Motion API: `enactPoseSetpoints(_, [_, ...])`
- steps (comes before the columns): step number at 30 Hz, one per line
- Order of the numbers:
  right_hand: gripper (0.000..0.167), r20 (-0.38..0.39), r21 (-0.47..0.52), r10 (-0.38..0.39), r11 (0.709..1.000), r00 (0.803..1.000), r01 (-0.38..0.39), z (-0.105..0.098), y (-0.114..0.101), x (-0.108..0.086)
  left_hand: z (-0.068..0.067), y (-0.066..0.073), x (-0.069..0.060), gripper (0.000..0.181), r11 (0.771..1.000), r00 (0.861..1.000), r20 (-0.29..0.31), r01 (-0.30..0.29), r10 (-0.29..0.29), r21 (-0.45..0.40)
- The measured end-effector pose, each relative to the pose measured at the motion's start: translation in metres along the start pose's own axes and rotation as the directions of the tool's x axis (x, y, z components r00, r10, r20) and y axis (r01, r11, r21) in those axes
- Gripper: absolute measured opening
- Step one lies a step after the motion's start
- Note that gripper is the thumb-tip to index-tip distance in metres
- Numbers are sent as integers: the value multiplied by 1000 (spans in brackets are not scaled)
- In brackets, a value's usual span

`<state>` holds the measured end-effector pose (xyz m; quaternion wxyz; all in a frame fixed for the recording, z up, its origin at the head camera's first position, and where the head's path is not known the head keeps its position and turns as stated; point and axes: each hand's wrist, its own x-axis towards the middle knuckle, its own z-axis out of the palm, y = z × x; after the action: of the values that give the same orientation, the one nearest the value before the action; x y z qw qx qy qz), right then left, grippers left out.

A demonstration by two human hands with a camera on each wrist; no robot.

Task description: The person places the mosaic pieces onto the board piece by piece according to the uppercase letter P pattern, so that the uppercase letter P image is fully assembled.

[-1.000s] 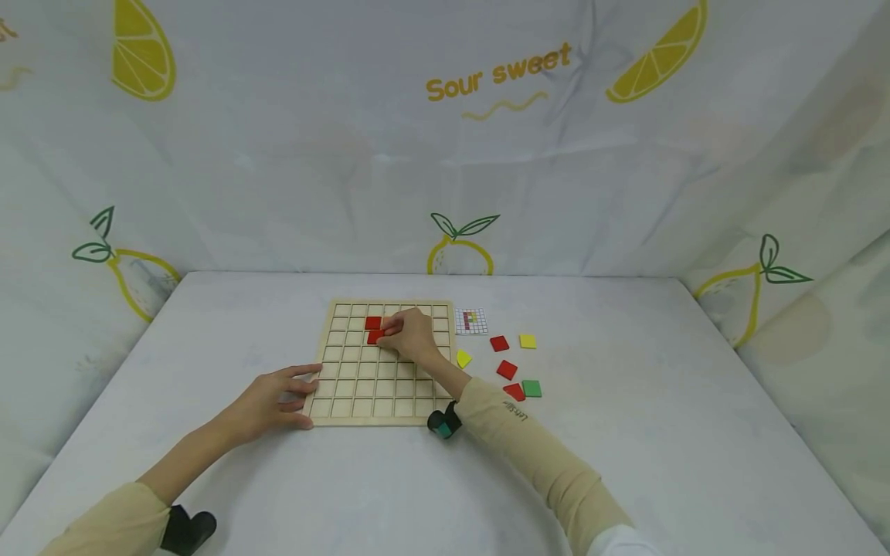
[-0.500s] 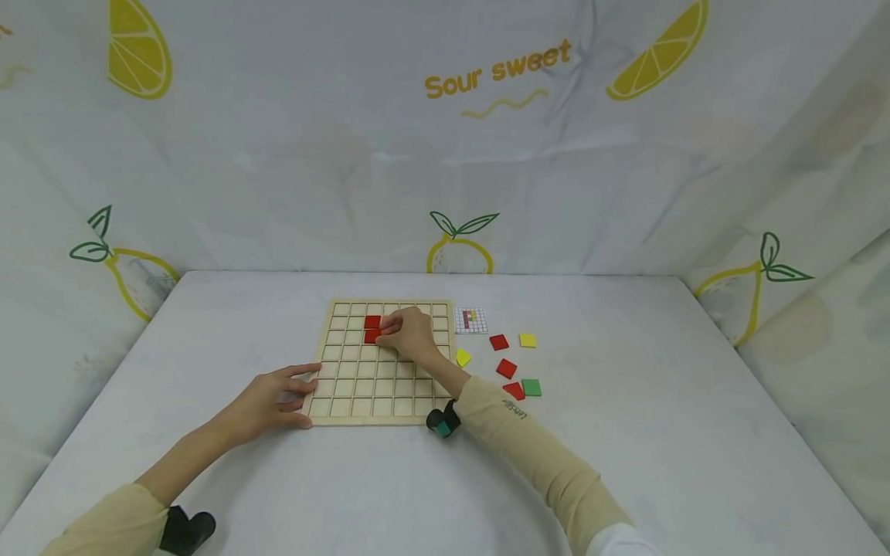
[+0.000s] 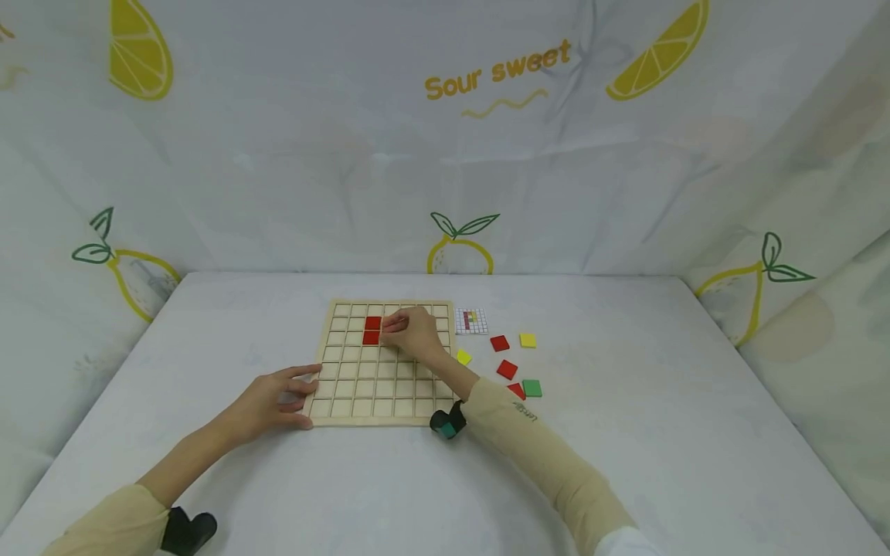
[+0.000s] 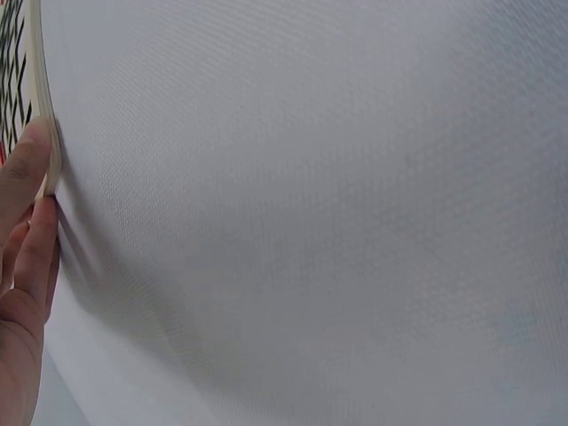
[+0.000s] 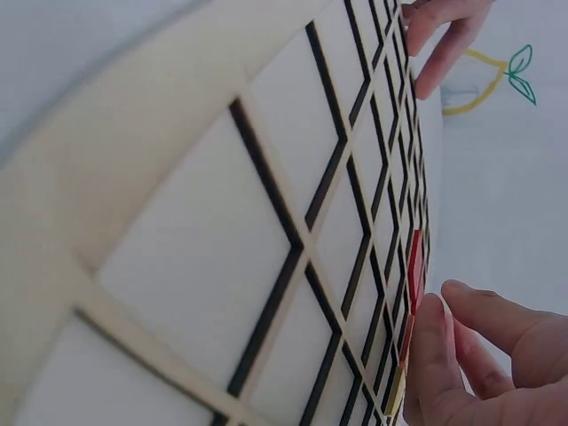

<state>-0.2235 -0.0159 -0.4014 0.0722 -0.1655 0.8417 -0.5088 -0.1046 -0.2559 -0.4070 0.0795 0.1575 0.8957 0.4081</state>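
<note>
A pale wooden grid board [image 3: 375, 386] lies flat, with two red square tiles [image 3: 371, 330] seated one above the other in its upper part. My right hand [image 3: 413, 336] is over the board just right of these tiles, fingertips close to the lower one. In the right wrist view its thumb and fingers [image 5: 435, 337] stand near the red tile [image 5: 415, 271], pinching nothing visible; a yellow tile [image 5: 396, 390] shows partly beside them. My left hand [image 3: 267, 401] touches the board's left edge and lower left corner, fingers spread and fairly straight.
Right of the board lie a printed pattern card [image 3: 471, 321], loose red tiles [image 3: 507, 370], yellow tiles [image 3: 528, 340] and a green tile [image 3: 531, 388]. One yellow tile [image 3: 463, 357] sits by the board's edge. A white cloth hangs behind the white table [image 3: 626, 432].
The lower red tile has shifted slightly left, into line under the upper one. My right hand then moves slightly right, off that tile. The left hand keeps its place.
</note>
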Motion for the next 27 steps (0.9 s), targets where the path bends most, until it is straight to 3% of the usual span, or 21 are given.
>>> enactPoseSetpoints(3, [21,22,111,54,992,998,-56,-10,1,-4,1,-1,0,71,1000,1000,3,10,-10,5])
enactPoseSetpoints(7, [27,78,308,128,940,989,-146,-29,-1,-11,1,-3,-2,63,1000,1000,7,3,-3,2])
enactPoseSetpoints(10, [31,109,369,166,909,980,-195,-47,-1,-17,0,-2,-3,61,1000,1000,12,-13,13,8])
enactPoseSetpoints(16, [35,100,381,198,898,975,-222,-83,3,-29,-1,-1,-4,64,999,1000,11,-21,21,26])
enactPoseSetpoints(27, [36,42,241,246,938,968,-249,-132,23,-55,0,1,-3,65,1000,1000,13,-25,25,6])
